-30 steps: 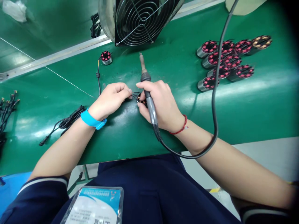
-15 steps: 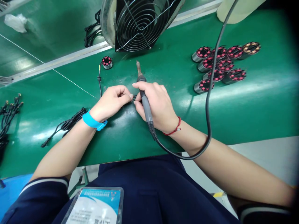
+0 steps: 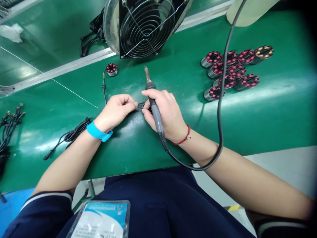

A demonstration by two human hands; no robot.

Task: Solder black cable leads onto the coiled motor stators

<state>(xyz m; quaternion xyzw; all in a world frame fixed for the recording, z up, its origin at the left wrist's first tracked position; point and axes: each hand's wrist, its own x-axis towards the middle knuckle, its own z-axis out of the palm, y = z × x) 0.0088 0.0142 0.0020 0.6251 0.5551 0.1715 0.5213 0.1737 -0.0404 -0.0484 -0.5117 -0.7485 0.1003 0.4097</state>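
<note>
My right hand [image 3: 166, 114] is closed around a soldering iron [image 3: 156, 114], whose metal tip points away from me toward the fan. Its thumb and fingertips also pinch a small dark piece, mostly hidden behind the iron's handle. Thin black wires [image 3: 140, 105] bridge the short gap between my hands. My left hand [image 3: 118, 108] has thumb and forefinger pinched on their left end. Just beyond that hand, a black cable [image 3: 104, 91] runs up to a single motor stator [image 3: 112, 69] with red windings.
Several red-wound stators [image 3: 236, 71] stand grouped at the right, one with copper-coloured windings [image 3: 264, 51]. A caged fan [image 3: 146, 34] is at the back. Coiled black cable [image 3: 74, 134] and a cable bundle [image 3: 7, 132] lie left. The iron's cord [image 3: 220, 122] loops over my right forearm.
My hands have drawn slightly apart, so more of the black wires shows between them. The whole view has shifted a little; the grip on the soldering iron looks the same.
</note>
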